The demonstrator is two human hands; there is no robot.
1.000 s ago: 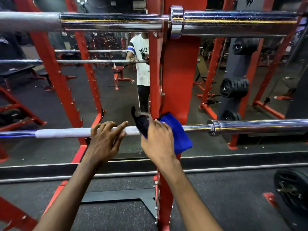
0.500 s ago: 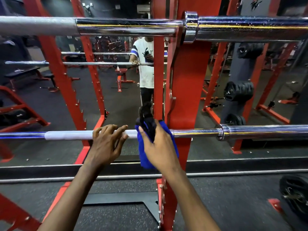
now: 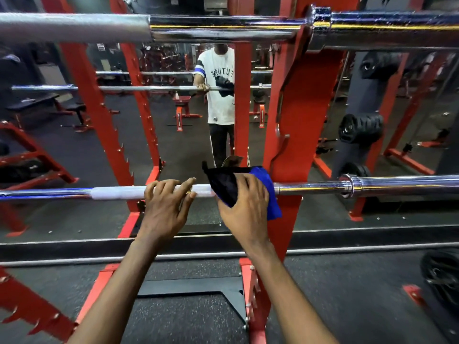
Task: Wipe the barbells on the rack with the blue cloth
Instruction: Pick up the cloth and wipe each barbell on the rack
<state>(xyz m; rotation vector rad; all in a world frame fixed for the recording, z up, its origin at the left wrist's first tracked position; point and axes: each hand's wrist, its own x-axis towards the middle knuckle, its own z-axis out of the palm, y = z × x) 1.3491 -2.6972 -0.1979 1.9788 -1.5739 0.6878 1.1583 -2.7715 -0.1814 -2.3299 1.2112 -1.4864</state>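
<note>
the right hand [image 3: 244,209] has its fingers curled round the blue cloth [image 3: 269,192], wrapped on the lower barbell [image 3: 323,187] just beside the rack's red upright [image 3: 305,120] (left hand [image 3: 165,207] rests spread fingers on that barbell), so a firm full wrap, slid along steadily, looks best.

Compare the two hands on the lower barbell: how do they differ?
The left hand lies bare on the white section of the lower barbell, fingers spread; the right hand presses the blue cloth onto the bar. The left hand holds nothing; the right hand's fingers curl over the cloth. The right hand is next to the red upright, the left hand farther from it. Both reach over the same bar, palms down.
</note>
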